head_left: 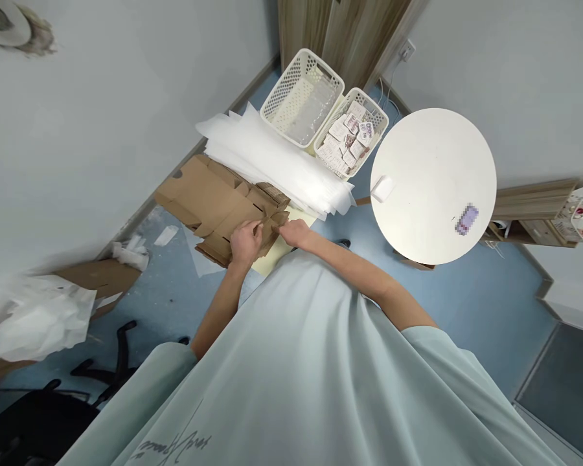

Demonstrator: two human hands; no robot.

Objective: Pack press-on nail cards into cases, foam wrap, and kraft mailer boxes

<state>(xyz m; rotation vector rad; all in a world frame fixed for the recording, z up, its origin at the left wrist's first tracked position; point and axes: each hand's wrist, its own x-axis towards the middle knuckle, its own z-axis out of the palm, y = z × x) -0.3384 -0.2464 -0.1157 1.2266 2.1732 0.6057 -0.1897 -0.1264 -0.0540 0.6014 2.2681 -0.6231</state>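
Flattened brown cardboard boxes (214,197) lie in a stack in front of me, with slots and tabs along their near right end. My left hand (246,243) is closed on the near edge of this cardboard, thumb and fingers curled together. At the folded brown flap (271,226) on the right end, my right hand (295,233) pinches the cardboard between its fingers. A small gap separates the two hands. White foam sheets (272,162) are piled just beyond the cardboard, and a pale yellow sheet (267,262) shows beneath it.
Behind the foam stand a white basket (276,97) with clear plastic inside and another basket (386,123) of small printed cards. On the right, a round white table (432,162) carries a small white box (382,188). A black chair (43,421) stands at lower left, near crumpled white packaging (48,317).
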